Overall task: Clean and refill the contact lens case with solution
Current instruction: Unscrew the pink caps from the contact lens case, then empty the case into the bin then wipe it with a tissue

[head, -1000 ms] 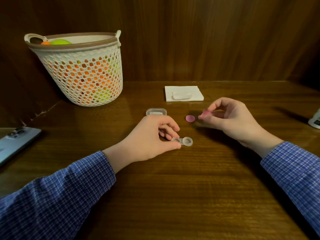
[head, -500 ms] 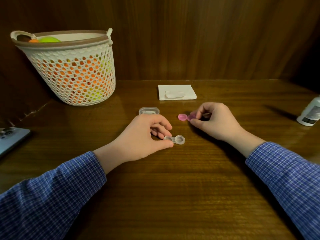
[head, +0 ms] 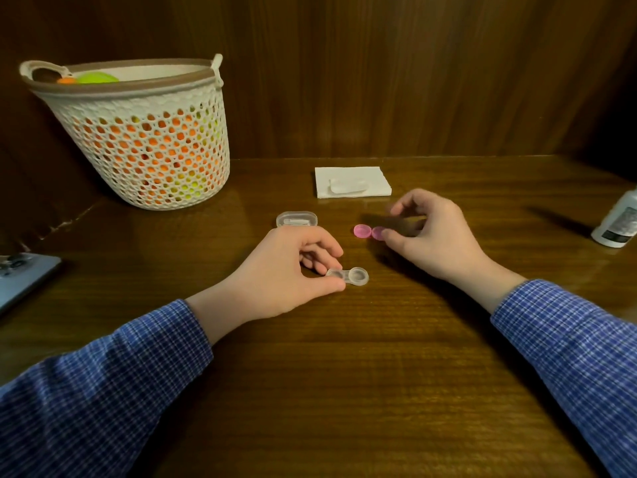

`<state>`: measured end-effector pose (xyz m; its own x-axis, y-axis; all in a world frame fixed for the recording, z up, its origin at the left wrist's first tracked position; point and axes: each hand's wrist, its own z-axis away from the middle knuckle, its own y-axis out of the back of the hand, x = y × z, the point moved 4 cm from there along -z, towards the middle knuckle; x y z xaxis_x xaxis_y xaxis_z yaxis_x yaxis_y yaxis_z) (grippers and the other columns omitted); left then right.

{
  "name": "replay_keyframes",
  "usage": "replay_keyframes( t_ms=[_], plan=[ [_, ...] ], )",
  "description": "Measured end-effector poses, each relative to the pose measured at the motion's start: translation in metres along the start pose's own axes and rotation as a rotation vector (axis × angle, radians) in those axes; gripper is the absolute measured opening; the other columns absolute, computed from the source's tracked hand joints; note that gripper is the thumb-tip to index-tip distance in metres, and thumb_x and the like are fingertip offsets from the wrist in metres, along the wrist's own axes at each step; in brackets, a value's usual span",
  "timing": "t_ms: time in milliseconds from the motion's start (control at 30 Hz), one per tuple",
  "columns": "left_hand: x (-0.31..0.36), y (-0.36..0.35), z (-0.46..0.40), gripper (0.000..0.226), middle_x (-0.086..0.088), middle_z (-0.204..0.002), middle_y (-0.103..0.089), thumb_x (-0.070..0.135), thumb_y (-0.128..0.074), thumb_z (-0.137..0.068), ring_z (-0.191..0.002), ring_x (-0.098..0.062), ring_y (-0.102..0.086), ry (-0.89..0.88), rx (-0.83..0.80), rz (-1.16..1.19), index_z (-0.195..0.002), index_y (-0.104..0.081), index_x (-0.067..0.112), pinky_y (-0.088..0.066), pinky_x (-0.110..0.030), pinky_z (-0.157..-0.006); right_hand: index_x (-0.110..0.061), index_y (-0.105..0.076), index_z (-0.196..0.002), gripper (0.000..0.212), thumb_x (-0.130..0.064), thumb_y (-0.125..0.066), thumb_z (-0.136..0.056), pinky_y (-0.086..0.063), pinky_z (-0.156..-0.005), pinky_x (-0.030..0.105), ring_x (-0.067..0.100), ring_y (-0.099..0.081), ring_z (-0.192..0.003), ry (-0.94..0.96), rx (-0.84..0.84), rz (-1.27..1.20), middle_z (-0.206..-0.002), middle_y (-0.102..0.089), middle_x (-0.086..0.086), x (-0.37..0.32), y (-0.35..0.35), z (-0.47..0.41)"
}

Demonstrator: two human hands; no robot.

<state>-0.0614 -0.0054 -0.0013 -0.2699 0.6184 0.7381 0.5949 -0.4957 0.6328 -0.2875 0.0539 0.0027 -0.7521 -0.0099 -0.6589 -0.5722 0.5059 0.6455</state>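
While your left hand (head: 286, 267) pinches the left well of the case (head: 348, 277) between thumb and fingers, the right well pokes out uncovered toward your right. Case lies flat on the table (head: 344, 391), long axis running left-right, both wells look capless. Landmark is the case for everything below.

2 pink caps (head: 370, 232) sit just beyond the case and slightly right, side by side, touching or nearly so. Your right hand (head: 434, 236) is at the right cap, thumb tip on or against its edge, fingers curled above it; cannot tell if it pinches the cap or is letting go, motion blur on the fingertips. Bottle (head: 617, 222) stands far right of the case, well apart, at frame edge. Tissue (head: 372, 182) lies farther back than the caps. Clear box (head: 296, 219) is just behind your left hand. Basket (head: 144, 146) far back-left, phone (head: 24, 277) far left.

Judgement: next you need the bottle, and it lies to the right, so right hand is the nearer one; left hand holds the case steady with the open well facing that side.
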Motion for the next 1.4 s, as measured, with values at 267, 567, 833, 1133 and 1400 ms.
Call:
replay_keyframes(
  t_ms=[267, 567, 833, 1133, 1400],
  plan=[
    [0.002, 0.001, 0.0, 0.036, 0.027, -0.097, -0.074, 0.027, -0.088, -0.079, -0.087, 0.003, -0.073, -0.005, 0.0, -0.039, -0.11, -0.071, 0.033, -0.057, -0.014, -0.083, -0.034, -0.06, -0.126, 0.059, -0.043, -0.086, -0.075, -0.054, -0.084, 0.016, 0.0, -0.065, -0.102, 0.239, -0.424, -0.047, -0.106, -0.069, -0.02, -0.029, -0.016, 0.03],
    [0.0, 0.0, 0.0, 0.036, 0.024, -0.096, -0.074, 0.025, -0.087, -0.079, -0.086, 0.002, -0.073, -0.019, 0.016, -0.058, -0.111, -0.072, 0.03, -0.057, -0.013, -0.08, -0.031, -0.058, -0.138, 0.067, -0.03, -0.087, -0.078, -0.052, -0.095, 0.022, -0.002, -0.072, -0.096, 0.227, -0.439, -0.089, -0.097, -0.078, -0.02, -0.035, -0.015, 0.031],
    [0.014, 0.022, 0.027, 0.038, 0.012, -0.097, -0.078, 0.018, -0.088, -0.079, -0.088, -0.009, -0.075, -0.009, 0.155, 0.071, -0.113, -0.071, 0.022, -0.061, -0.025, -0.083, -0.024, -0.056, -0.14, 0.072, -0.022, -0.09, -0.077, -0.059, -0.086, 0.018, 0.005, -0.077, -0.086, 0.219, -0.352, -0.221, -0.093, -0.08, -0.013, -0.063, -0.012, 0.034],
    [0.021, 0.09, 0.182, 0.054, 0.004, -0.108, -0.077, 0.011, -0.089, -0.076, -0.105, -0.016, -0.074, 0.064, 0.499, 0.271, -0.122, -0.064, 0.021, -0.062, -0.037, -0.091, -0.022, -0.054, -0.143, 0.077, -0.027, -0.09, -0.075, -0.06, -0.08, 0.019, 0.004, -0.077, -0.084, 0.399, -0.421, -0.365, -0.096, -0.08, -0.013, -0.201, -0.059, 0.083],
    [0.0, 0.102, 0.35, 0.044, -0.013, -0.105, -0.075, 0.005, -0.084, -0.076, -0.097, -0.024, -0.072, -0.071, 0.956, 0.917, -0.117, -0.066, 0.008, -0.058, -0.039, -0.092, -0.016, -0.056, -0.142, 0.073, -0.031, -0.088, -0.079, -0.061, -0.078, 0.019, 0.002, -0.076, -0.085, 0.526, -0.586, -0.504, -0.097, -0.08, -0.011, -0.323, -0.141, 0.174]
  ],
)
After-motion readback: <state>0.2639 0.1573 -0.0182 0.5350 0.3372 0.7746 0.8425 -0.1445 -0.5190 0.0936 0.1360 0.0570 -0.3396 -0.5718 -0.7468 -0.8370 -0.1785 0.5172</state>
